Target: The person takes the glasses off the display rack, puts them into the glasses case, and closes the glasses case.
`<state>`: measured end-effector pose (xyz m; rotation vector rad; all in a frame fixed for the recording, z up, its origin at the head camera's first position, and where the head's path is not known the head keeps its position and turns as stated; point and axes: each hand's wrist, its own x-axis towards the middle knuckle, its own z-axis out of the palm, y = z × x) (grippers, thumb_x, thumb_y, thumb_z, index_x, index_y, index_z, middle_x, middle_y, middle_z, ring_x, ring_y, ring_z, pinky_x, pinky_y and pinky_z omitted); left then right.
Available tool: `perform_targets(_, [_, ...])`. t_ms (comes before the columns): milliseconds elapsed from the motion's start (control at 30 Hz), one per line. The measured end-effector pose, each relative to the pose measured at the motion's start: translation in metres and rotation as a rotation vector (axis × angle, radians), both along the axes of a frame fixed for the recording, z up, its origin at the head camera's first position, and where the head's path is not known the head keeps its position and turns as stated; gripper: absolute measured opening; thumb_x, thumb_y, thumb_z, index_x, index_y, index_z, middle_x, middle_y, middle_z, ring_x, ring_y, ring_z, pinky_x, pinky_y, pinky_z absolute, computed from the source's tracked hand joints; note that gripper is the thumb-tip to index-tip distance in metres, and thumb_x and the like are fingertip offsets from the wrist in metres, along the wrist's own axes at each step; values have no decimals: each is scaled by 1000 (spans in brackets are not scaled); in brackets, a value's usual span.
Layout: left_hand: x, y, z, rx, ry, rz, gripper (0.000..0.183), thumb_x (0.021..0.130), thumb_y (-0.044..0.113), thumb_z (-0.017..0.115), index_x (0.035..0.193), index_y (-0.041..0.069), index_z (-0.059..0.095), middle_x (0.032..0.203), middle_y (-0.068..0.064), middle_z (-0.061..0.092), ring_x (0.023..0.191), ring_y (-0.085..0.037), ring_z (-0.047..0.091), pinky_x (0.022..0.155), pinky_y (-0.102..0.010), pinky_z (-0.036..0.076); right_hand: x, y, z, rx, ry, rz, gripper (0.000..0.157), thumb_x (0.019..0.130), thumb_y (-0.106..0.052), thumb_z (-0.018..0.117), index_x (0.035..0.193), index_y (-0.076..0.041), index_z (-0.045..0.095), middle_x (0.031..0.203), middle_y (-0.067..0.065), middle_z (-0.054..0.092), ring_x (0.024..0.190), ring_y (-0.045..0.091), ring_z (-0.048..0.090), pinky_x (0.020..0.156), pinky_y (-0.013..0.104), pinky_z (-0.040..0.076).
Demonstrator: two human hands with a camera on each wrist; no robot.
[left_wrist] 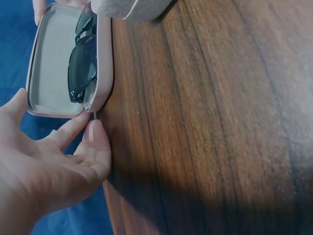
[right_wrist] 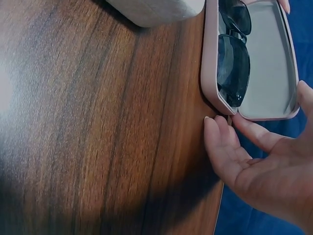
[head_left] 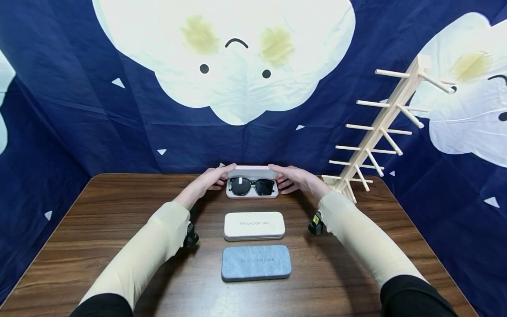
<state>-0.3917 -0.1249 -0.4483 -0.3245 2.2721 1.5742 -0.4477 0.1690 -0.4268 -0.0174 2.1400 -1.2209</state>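
A pink glasses case [head_left: 252,197] lies with its lid raised near the table's far edge. Dark sunglasses [head_left: 240,186] rest folded inside it, lenses toward the lid. My left hand [head_left: 210,178] holds the case's left end, thumb at the lid's rim and forefinger by the hinge corner. At the opposite end my right hand [head_left: 297,177] mirrors that hold. Both wrist views show the grey lid lining [left_wrist: 51,63] and the other fingers bent low beside the case. Closer to me lie a white glasses case [head_left: 254,231] and a blue glasses case [head_left: 256,264], both closed.
A wooden rack [head_left: 382,119] with several pegs stands at the table's back right, just beyond my right forearm. Behind the wooden table [head_left: 119,220] hangs a dark blue cloth [head_left: 130,119] with cloud faces.
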Motion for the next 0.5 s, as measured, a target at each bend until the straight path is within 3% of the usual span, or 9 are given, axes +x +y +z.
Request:
perform_targets(133, [1,-1,-2,-11,3,-15,73,93,66,58,131,4,62,133,-8,60,116,-21,55,99,-31,54,0,2,-1,-4,-4,22,75,95,-65,57,132,1,58,120,9,55,108,26,63,94,41,61])
perform_targets(500, [1,-6,-4,3,6,-52,74,93,65,60,138,5,58,138,-9,58,112,-19,54,103,-33,52,-2,6,-2,-23,-22,58,70,97,-61,58,136,-2,56,128,10,53,109,24,63,97,41,60])
